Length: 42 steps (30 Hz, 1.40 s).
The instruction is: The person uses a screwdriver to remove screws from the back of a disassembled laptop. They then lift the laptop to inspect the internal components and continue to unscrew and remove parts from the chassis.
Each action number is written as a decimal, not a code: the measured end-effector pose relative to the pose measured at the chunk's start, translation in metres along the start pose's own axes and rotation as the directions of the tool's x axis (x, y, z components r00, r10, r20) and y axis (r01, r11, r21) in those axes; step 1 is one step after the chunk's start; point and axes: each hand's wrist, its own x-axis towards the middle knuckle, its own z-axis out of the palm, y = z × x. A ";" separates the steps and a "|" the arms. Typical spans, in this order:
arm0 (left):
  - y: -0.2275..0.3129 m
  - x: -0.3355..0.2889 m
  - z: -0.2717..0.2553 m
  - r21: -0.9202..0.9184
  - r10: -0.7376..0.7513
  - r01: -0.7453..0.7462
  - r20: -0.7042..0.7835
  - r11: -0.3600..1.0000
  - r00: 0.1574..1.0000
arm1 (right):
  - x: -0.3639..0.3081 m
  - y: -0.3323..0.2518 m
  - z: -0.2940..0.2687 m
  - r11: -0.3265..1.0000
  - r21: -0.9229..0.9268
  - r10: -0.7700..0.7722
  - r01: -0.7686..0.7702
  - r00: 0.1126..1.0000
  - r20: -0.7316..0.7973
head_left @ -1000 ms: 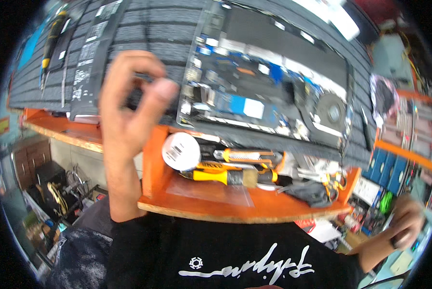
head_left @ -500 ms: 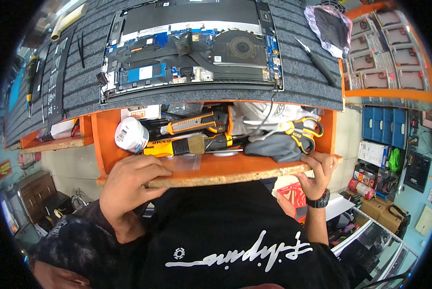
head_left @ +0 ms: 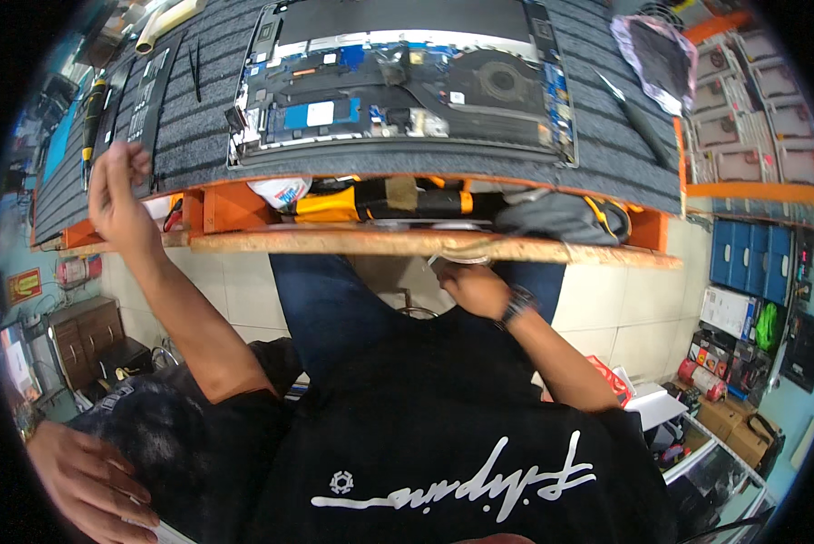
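My left hand is raised at the mat's left front edge, fingers loosely bent and apart, nothing seen in them. Close by lie a long black laptop battery and a yellow-and-black screwdriver. My right hand is closed just in front of the drawer, on a small pale round thing like a roll, partly hidden by the fingers. In the partly open drawer lie a yellow-handled brush, a white tub and a grey cloth. The opened laptop sits above on the mat.
Tweezers and a black-handled knife-like tool lie on the grey mat. A pink-edged dark cloth is at the right. Orange-framed parts boxes stand beyond. Another person's hand shows at lower left.
The drawer has been pushed farther in. My left hand has left its front and moved up and left to the mat. My right hand has shifted left along the front and lower.
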 end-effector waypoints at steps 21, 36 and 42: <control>-0.016 0.003 0.027 0.357 -0.223 0.108 0.299 0.928 0.928 | -0.057 0.036 -0.106 0.951 -0.151 0.302 -0.270 0.917 0.262; -0.014 0.010 0.039 0.407 -0.275 0.151 0.267 0.901 0.924 | -0.082 0.032 -0.135 0.932 -0.086 0.362 -0.353 0.925 0.119; -0.011 0.001 0.028 0.370 -0.232 0.133 0.238 0.919 0.943 | -0.061 0.055 -0.140 0.952 -0.081 0.299 -0.296 0.954 0.019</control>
